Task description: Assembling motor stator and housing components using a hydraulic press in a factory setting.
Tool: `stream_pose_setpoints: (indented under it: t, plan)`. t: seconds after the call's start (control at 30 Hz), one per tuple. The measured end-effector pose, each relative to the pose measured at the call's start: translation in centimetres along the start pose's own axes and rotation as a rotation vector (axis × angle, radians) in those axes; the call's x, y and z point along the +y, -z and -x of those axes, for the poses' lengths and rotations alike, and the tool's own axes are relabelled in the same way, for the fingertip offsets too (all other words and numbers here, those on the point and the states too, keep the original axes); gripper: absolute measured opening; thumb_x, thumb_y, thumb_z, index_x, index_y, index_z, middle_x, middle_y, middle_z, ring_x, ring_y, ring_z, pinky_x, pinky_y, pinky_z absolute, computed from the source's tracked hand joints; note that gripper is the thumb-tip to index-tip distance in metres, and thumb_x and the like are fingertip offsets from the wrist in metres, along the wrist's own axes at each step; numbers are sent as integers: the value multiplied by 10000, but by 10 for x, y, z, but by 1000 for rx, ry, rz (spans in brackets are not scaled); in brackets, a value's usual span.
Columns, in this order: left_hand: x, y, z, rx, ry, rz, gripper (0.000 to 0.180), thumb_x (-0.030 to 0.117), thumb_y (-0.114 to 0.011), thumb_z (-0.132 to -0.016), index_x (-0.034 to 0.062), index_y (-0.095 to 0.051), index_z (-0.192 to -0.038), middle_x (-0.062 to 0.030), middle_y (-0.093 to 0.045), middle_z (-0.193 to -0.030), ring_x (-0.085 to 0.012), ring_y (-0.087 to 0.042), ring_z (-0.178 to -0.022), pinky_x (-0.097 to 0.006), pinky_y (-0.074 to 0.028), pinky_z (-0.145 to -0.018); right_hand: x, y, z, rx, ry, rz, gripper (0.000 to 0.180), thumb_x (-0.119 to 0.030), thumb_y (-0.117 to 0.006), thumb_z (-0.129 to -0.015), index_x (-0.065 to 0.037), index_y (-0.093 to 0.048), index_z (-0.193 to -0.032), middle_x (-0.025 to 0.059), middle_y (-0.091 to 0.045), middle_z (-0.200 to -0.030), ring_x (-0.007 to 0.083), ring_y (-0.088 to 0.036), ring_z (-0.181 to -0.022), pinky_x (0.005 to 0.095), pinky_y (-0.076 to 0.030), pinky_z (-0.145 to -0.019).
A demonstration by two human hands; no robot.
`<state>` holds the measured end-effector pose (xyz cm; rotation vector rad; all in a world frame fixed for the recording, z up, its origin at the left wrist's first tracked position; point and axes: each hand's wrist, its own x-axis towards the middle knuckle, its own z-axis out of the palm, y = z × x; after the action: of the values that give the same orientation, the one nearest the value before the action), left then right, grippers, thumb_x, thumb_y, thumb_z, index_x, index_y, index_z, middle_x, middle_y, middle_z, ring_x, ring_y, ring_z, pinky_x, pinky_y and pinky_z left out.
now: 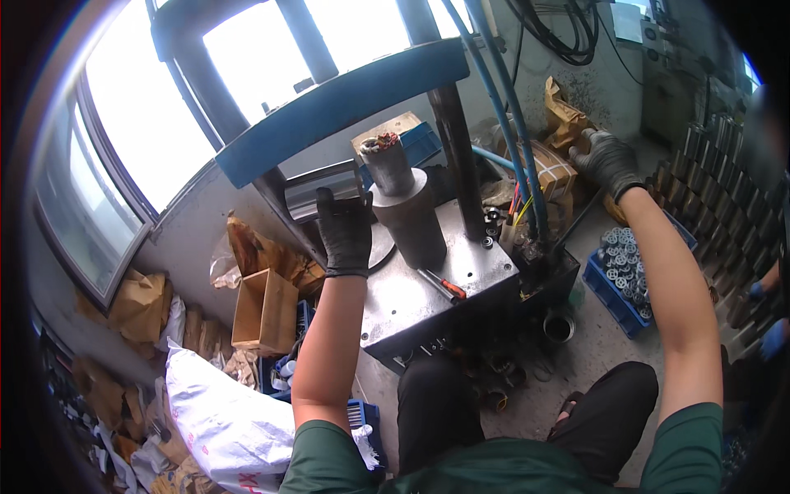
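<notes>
My left hand (344,235), in a dark glove, is closed around the near side of a shiny metal tube (311,191) lying on its side at the left of the press. Just right of it, a thick stepped steel cylinder (409,222) stands upright on the press's metal table (383,309). A narrower grey metal piece (389,173) sits on top, with reddish and white wire ends showing at its upper rim. Out to the right, my gloved right hand (611,162) is raised with bent fingers beside crumpled brown paper; what it grips is hidden.
The press's blue crossbeam (346,111) spans above the table between dark columns. A red-handled screwdriver (448,288) lies by the cylinder. A blue crate (617,280) of round metal parts stands right, stacked metal tubes (708,173) beyond. Left are a wooden box (265,313) and white sack (226,416).
</notes>
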<state>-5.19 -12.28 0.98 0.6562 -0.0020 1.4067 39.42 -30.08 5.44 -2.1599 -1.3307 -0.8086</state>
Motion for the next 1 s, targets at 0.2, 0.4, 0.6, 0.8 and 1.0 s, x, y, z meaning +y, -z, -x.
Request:
stream_pose_setpoints:
  t: [0.2, 0.4, 0.6, 0.8, 1.0]
  plan:
    - [-4, 6, -25, 41, -299, -363, 298, 248, -730, -984, 81, -641, -1214, -41, -671, -1098, -179, -647, -1013, -353, -539, -888, 0, 1, 1, -105, -36, -5, 504, -501, -645, -903, -80, -720, -1170, 156, -757, -1084, 318, -733, -1022, 440, -570, -921]
    - [-28, -16, -37, 88, -669, -668, 513, 73, -832, -879, 64, -576, -1323, -47, -652, -1206, -162, -632, -1089, -329, -539, -949, 0, 3, 1, -126, -41, -3, 606, -529, -697, -875, -78, -706, -1280, 159, -751, -1142, 327, -720, -1057, 435, -572, -939]
    - [-32, -14, -57, -169, -628, -760, 619, 38, -839, -852, 43, -497, -1368, -86, -602, -1304, -198, -592, -1207, -366, -528, -1035, 0, 8, 4, -108, -34, -6, 595, -526, -701, -872, -78, -709, -1264, 162, -751, -1117, 327, -723, -1046, 440, -575, -926]
    - [-44, -15, -84, 130, -675, -559, 723, -12, -877, -773, 54, -466, -1363, -101, -597, -1309, -232, -610, -1204, -390, -527, -1098, -1, 11, 5, -184, -50, 39, 517, -502, -658, -910, -75, -703, -1197, 158, -748, -1124, 308, -728, -1059, 435, -567, -937]
    - [-26, -2, -122, 44, -480, -593, 692, 145, -898, -808, 49, -463, -1338, -105, -614, -1250, -230, -619, -1166, -385, -522, -1039, -2, 9, 4, -163, -56, 25, 510, -503, -663, -908, -68, -707, -1170, 157, -757, -1088, 309, -728, -1054, 435, -566, -939]
